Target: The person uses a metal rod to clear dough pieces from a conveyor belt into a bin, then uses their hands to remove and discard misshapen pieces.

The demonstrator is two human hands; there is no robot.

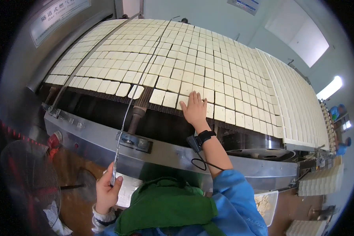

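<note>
Rows of pale, flat rectangular dough pieces [200, 70] cover a dark mesh conveyor belt [147, 94]. My right hand [195, 110] lies over the front row with its fingers stretched out, resting on the pieces there. It wears a black wrist strap with a small device and cable. My left hand [107, 188], low at the left, is wrapped round the near end of a long thin metal rod [126, 112]. That rod reaches up across the belt to its far side. Near the rod, one rounded piece [136, 92] sits beside a gap in the front row.
A steel machine frame [161, 155] runs along the belt's near side, with a red knob [55, 139] at left. White ridged panels [299, 98] adjoin the belt at right. A fan [29, 185] stands lower left. A white tub [269, 204] holds scraps lower right.
</note>
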